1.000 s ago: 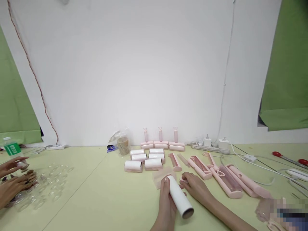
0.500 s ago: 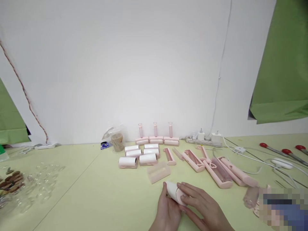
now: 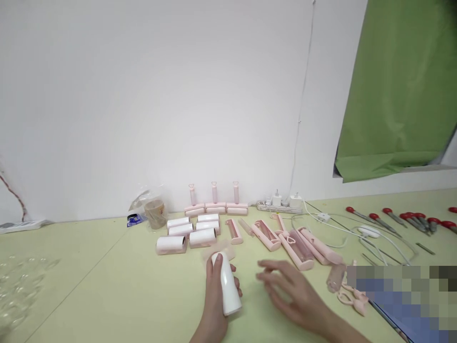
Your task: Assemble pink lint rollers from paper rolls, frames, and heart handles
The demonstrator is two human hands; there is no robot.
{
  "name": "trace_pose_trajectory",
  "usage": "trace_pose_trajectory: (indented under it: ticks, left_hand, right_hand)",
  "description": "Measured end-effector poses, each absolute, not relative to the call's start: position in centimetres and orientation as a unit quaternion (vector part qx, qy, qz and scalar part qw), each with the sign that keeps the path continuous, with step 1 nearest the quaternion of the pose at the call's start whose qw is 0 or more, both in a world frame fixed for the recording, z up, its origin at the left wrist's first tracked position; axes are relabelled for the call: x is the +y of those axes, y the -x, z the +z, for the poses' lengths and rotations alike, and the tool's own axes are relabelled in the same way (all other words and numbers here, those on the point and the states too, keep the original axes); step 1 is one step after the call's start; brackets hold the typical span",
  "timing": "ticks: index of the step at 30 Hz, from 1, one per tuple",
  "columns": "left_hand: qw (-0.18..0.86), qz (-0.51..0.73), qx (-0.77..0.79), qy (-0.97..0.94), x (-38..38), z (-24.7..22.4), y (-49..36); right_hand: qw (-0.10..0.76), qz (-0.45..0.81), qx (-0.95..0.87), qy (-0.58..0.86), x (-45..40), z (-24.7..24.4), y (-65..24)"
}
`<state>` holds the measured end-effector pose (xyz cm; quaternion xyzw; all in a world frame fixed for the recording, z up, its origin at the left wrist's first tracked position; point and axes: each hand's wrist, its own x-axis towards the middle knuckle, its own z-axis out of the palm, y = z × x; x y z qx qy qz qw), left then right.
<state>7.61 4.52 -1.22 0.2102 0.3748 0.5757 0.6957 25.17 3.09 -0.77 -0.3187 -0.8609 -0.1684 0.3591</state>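
Observation:
My left hand [image 3: 214,295] grips a white paper roll [image 3: 227,285] that lies lengthwise over the yellow-green table [image 3: 107,286], near its front edge. Just to the right of the roll, my right hand [image 3: 291,295] hovers over the table with fingers spread and nothing in it; it is blurred. A translucent pink cover [image 3: 218,248] lies flat just beyond the roll. Behind it lie several white rolls [image 3: 189,232] in pink holders. Further back, three pink lint rollers [image 3: 214,205] stand upright by the wall.
Pink roller handles and frames [image 3: 293,240] lie right of centre. A power strip [image 3: 278,205] with plugs and white cables sits by the wall. Red-handled tools [image 3: 396,218] lie at the far right. A plastic bag with a brown cup [image 3: 152,212] stands left of the rolls. Clear small parts [image 3: 17,281] lie far left.
The view has swung right. My right hand has let go of the roll and moved off to the right. My left hand keeps the roll, now turned more lengthwise.

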Motion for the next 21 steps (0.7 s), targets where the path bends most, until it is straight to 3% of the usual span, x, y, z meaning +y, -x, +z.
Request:
trace_pose_trajectory:
  ticks: [2, 6, 10, 21]
  left_hand:
    - [0.678, 0.586, 0.371, -0.244, 4.6, -1.1, -7.6]
    - [0.771, 0.531, 0.336, -0.107, 5.1, -1.2, -7.5]
    - [0.798, 0.519, 0.299, -0.064, 5.5, -1.6, -7.1]
    - [0.761, 0.543, 0.343, -0.086, 4.6, -2.2, -8.4]
  right_hand:
    - [0.357, -0.130, -0.830, 0.409, 4.4, 0.0, -28.1]
    - [0.287, -0.076, -0.767, 0.568, 7.0, 1.5, -34.6]
    - [0.225, -0.021, -0.771, 0.595, 8.9, 1.5, -37.5]
    - [0.163, -0.039, -0.773, 0.611, 20.2, -0.9, -22.7]
